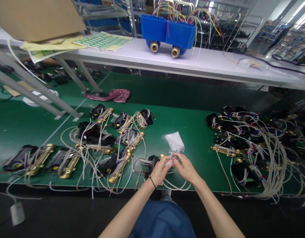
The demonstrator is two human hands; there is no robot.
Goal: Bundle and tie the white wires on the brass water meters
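Note:
My left hand (pixel 160 171) and my right hand (pixel 185 168) meet over the near edge of the green bench (pixel 192 129). Both pinch a bundle of thin white wires (pixel 170 161) that belongs to a black and brass meter unit (pixel 152 162) lying under my left hand. A dark band sits on my left wrist. A small clear plastic bag (pixel 174 141) lies just beyond my fingers.
Several black and brass units with grey cables (pixel 105 145) lie in rows to the left. A tangled heap of the same units (pixel 251 145) is on the right. A pink rag (pixel 115 95) lies further back. A white shelf (pixel 217 64) carries blue boxes (pixel 168 31) and label sheets (pixel 103 40).

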